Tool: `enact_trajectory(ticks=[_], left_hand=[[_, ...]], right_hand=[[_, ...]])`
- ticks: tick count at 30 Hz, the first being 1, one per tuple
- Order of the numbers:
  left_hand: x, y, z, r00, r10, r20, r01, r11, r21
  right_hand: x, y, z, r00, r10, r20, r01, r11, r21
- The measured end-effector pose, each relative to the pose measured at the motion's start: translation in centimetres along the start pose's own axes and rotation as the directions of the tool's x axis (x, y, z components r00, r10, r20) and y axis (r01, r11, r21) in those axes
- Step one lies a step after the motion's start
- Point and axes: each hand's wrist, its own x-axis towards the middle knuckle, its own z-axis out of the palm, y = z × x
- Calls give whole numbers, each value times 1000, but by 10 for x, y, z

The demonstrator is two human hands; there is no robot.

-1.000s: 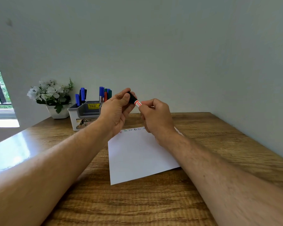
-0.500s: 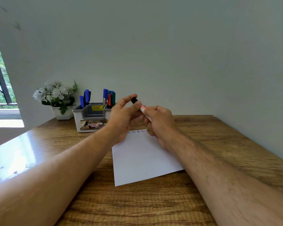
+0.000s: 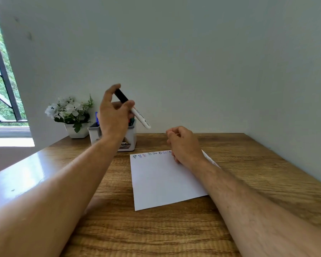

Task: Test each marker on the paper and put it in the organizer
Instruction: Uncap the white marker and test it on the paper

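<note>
My left hand (image 3: 113, 114) holds a capped marker (image 3: 135, 112) with a black cap and a white barrel, raised above the white organizer (image 3: 130, 138). The marker slants, cap up to the left, barrel end down to the right. The organizer stands at the back of the table and my hand hides most of it; a few marker tops show behind my hand. My right hand (image 3: 183, 144) hangs loosely curled over the far edge of the white paper (image 3: 161, 180) and holds nothing. A row of coloured scribbles runs along the paper's far edge.
A white pot of white flowers (image 3: 70, 115) stands left of the organizer, by the wall. The wooden table (image 3: 156, 229) reaches the wall at the back and on the right. A window is at the far left.
My left hand has taken the capped marker away from my right hand and lifted it up and left over the organizer. My right hand has let go and sunk toward the paper.
</note>
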Motion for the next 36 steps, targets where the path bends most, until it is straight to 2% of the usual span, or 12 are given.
enact_trajectory(ticks=[3, 6, 12, 17, 20, 23, 28, 36], left_hand=[[18, -4, -12, 983, 159, -96, -147, 981, 124], [32, -11, -18, 935, 329, -132, -278, 911, 304], [46, -29, -16, 903, 409, -132, -316, 840, 441], [50, -39, -14, 950, 309, -43, -241, 815, 527], [51, -45, -14, 987, 159, 20, -143, 813, 564], [54, -47, -12, 996, 59, 74, -92, 767, 635], [53, -55, -17, 988, 26, 154, -131, 677, 724], [44, -41, -15, 986, -34, 165, -108, 624, 774]], right_hand=[[-1, 3, 2, 996, -83, 40, 87, 987, -131], [-2, 5, 6, 988, -127, 82, 142, 969, -203], [-1, 8, 10, 982, -147, 115, 172, 953, -250], [0, 8, 11, 980, -140, 144, 175, 946, -273], [0, 7, 12, 980, -133, 148, 171, 943, -286], [0, 7, 12, 980, -126, 153, 167, 943, -288], [1, 7, 10, 977, -134, 164, 181, 933, -312], [1, 7, 3, 979, -145, 141, 183, 932, -312]])
